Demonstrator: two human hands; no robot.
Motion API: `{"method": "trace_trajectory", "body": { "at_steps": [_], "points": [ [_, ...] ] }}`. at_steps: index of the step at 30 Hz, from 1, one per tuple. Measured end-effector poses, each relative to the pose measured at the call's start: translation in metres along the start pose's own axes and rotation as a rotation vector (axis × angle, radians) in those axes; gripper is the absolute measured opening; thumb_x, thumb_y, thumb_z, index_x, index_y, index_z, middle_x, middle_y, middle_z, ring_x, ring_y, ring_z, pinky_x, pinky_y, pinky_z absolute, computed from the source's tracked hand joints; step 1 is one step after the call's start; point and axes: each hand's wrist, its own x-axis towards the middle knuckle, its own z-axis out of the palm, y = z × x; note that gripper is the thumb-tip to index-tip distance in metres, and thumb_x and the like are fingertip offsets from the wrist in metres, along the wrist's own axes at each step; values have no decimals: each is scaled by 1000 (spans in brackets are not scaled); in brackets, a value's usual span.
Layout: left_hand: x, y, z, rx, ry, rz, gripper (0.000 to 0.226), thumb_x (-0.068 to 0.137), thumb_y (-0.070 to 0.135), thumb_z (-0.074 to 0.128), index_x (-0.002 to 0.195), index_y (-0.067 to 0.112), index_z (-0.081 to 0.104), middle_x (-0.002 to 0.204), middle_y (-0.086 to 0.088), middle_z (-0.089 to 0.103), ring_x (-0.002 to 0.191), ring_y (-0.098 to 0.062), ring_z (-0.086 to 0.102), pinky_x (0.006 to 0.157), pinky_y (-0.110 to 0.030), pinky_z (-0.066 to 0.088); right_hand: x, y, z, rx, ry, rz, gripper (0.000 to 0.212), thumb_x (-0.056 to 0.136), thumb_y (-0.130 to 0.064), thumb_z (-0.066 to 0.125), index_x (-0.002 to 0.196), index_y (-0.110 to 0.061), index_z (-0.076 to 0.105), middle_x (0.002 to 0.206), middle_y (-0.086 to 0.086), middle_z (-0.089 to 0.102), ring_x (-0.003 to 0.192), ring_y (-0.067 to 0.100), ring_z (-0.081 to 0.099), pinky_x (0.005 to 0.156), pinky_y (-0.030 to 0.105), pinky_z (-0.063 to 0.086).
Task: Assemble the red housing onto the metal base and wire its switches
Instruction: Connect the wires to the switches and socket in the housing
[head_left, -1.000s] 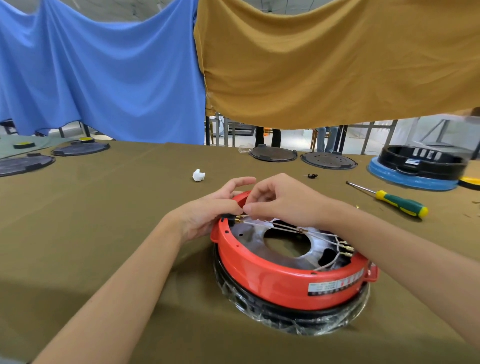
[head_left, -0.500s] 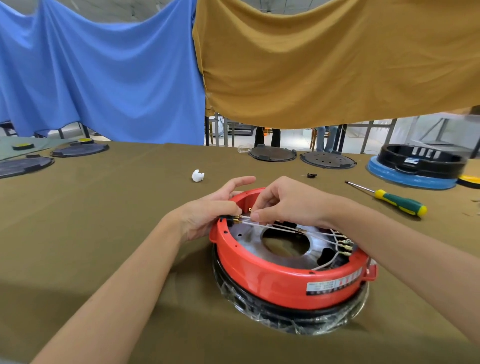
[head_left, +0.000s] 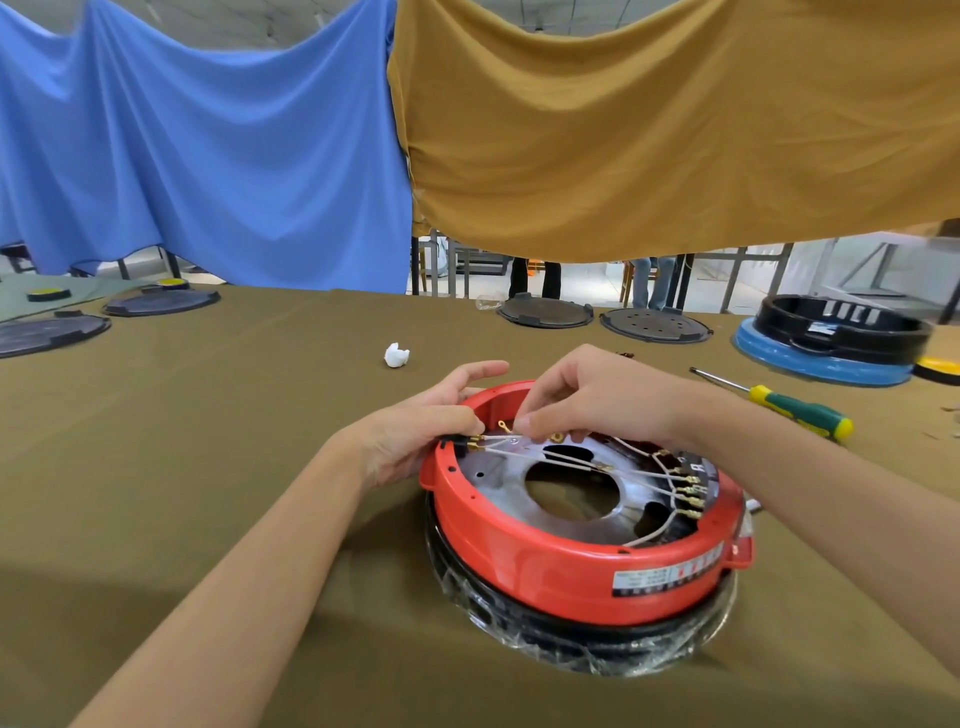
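Bracing the red housing (head_left: 545, 561) rim, the left hand (head_left: 415, 441) pinches a connector (head_left: 474, 445) while the right hand's (head_left: 597, 400) fingers (head_left: 524, 422) pinch a wire (head_left: 501, 440) to seat it.

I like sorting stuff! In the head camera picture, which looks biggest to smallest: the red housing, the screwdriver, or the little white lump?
1. red housing, by far
2. screwdriver
3. white lump
The last two lie farther from the camera, so they look smaller than they are.

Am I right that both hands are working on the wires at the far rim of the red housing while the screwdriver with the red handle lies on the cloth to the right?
Nearly: the head view shows the screwdriver has a green and yellow handle, not red. The rest holds: both the left hand and right hand are at the wires on the red housing.
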Motion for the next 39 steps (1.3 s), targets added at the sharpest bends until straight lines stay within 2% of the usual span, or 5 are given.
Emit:
{"method": "trace_trajectory", "body": {
  "at_steps": [11, 18, 21, 33, 39],
  "points": [
    [-3, 2, 0, 3, 7, -1, 74, 74, 6, 53, 143, 31, 44, 143, -17, 51, 111, -37, 50, 110, -71, 21, 4, 2, 5, -78, 4, -29, 7, 83, -22, 78, 76, -21, 79, 63, -13, 69, 56, -4, 54, 54, 8, 40],
    [-2, 2, 0, -23, 18, -3, 73, 72, 7, 54, 141, 28, 47, 142, -16, 51, 109, -34, 53, 109, -68, 28, -1, 6, -2, 15, 50, -12, 24, 87, -38, 72, 80, -17, 79, 69, 0, 69, 61, 3, 53, 58, 15, 44],
    [0, 1, 0, -49, 21, 2, 71, 72, 8, 54, 140, 28, 48, 140, -15, 55, 107, -32, 56, 105, -59, 39, -3, 8, -7, 48, 90, -14, 26, 89, -38, 69, 83, -15, 79, 83, 9, 73, 68, 10, 56, 68, 27, 47],
    [5, -1, 0, -33, 65, 27, 46, 92, 10, 50, 135, 22, 54, 130, -5, 64, 105, -24, 65, 93, -36, 52, -33, 48, -41, 261, 611, 91, 13, 93, -23, 64, 94, -23, 77, 88, -2, 74, 85, 10, 61, 71, 25, 46],
    [9, -3, 0, 24, 93, 57, 47, 95, -1, 40, 129, 21, 63, 125, 1, 70, 105, -21, 68, 84, -26, 57, -49, 65, -38, 183, 478, 303, 14, 92, -24, 65, 106, -23, 67, 102, -3, 70, 90, 8, 65, 64, 22, 46]
  ]
}}
